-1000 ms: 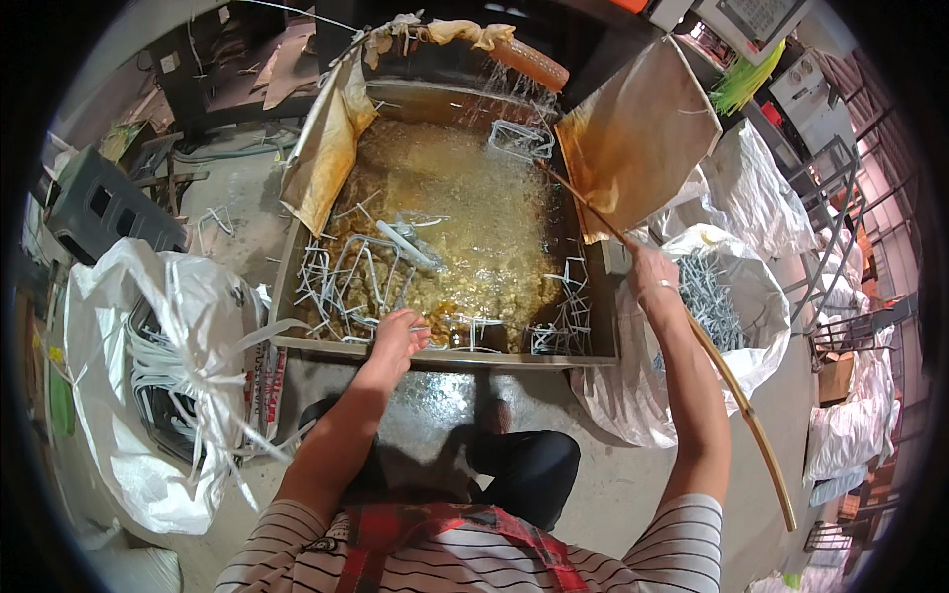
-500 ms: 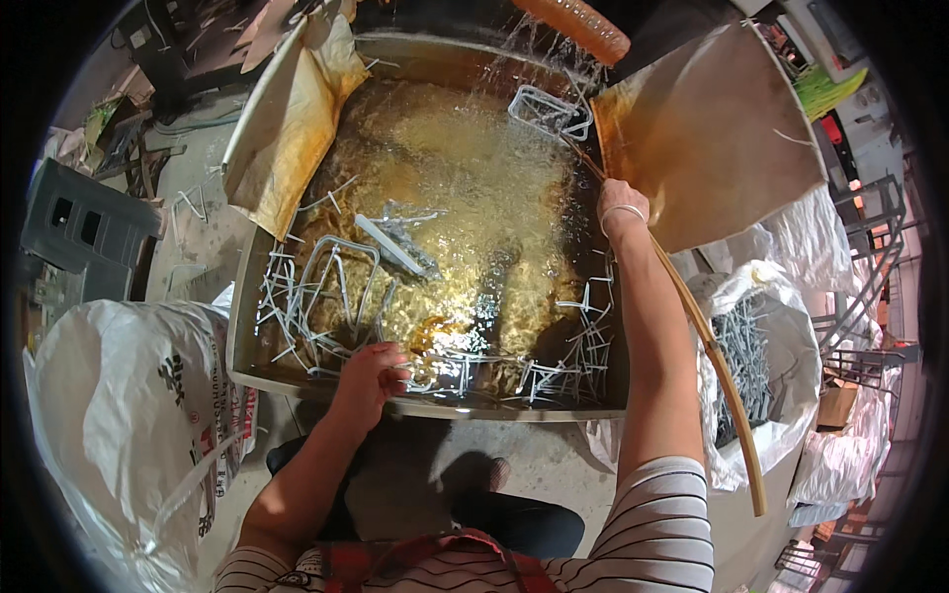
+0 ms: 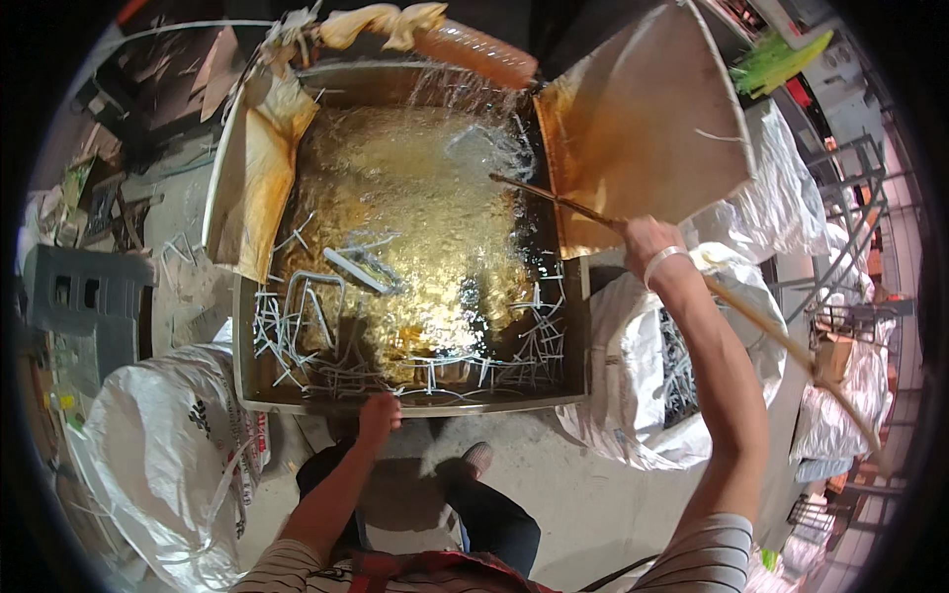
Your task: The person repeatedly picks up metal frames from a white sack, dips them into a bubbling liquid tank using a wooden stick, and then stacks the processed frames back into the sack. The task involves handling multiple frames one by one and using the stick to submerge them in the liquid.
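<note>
The setting was an industrial workshop. A large metal wash tank (image 3: pixel 415 400) held yellowish liquid and loose white metal parts (image 3: pixel 336 296), fed by water from an orange hose (image 3: pixel 474 51). Bulk sacks (image 3: pixel 168 455) of parts stood on a stained concrete floor (image 3: pixel 583 494), beside wire racks (image 3: pixel 850 247) and scattered scrap.

Striped sleeves (image 3: pixel 707 553), white wristband (image 3: pixel 660 263), dark trousers (image 3: pixel 499 519)

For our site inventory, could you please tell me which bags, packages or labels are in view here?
White woven sack with dark printed emblem: lower left, beside the metal trough.
White woven sack of grey metal pieces: right of the trough, open-topped.
Brown cardboard box: far right, small.
</note>
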Demonstrator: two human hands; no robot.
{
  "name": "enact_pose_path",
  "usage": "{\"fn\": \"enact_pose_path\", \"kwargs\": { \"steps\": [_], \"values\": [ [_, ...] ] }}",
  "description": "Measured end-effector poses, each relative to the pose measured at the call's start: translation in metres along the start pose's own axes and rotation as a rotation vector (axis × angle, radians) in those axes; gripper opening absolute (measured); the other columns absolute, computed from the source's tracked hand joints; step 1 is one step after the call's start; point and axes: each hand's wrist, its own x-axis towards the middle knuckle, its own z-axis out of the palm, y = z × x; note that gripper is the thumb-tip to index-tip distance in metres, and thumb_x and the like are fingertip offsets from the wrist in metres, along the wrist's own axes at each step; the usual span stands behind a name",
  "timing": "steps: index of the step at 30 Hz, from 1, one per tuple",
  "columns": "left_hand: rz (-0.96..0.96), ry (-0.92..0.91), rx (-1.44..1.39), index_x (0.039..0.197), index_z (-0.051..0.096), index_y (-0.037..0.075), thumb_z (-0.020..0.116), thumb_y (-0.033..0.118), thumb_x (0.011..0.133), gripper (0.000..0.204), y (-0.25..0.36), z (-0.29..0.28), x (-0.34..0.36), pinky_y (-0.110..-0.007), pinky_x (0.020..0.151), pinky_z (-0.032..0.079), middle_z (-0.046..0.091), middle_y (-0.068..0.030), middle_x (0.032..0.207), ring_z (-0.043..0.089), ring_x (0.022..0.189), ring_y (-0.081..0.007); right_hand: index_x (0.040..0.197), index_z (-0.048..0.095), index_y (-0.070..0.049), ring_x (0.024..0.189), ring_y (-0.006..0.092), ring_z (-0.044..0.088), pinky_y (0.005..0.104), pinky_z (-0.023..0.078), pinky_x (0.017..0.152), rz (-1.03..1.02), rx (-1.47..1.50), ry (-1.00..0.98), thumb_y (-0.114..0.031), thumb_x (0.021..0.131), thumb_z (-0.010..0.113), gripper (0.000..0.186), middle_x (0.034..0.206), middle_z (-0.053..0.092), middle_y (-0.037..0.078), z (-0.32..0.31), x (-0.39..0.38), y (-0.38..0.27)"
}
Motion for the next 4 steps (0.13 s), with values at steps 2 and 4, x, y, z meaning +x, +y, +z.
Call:
{"fn": "enact_pose_path", "kwargs": {
  "steps": [2,4],
  "values": [
    [-0.088,0.3,0.169,0.092,0.057,0.005,0.055,0.012,0.085,0.01,0.002,0.065,-0.033,-0.024,0.051,0.044,0.055,-0.0029,0.072,0.055,0.059,-0.0123,0.109,0.059,-0.014,0.077,0.0362,0.06,0.044,0.049,0.067,0.057,0.14,0.024,-0.001,0.073,0.047,0.04,0.078,0.062,0.02,-0.02,-0.061,0.019],
    [-0.133,0.428,0.283,0.093,0.058,0.005,0.056,0.011,0.084,0.01,0.021,0.166,-0.076,-0.025,0.052,0.045,0.055,-0.0027,0.07,0.055,0.059,-0.0121,0.12,0.053,-0.022,0.078,0.0356,0.062,0.0434,0.05,0.068,0.141,0.199,-0.156,-0.005,0.079,0.049,0.045,0.084,0.062,0.021,-0.037,-0.123,0.045]
  ]
}}
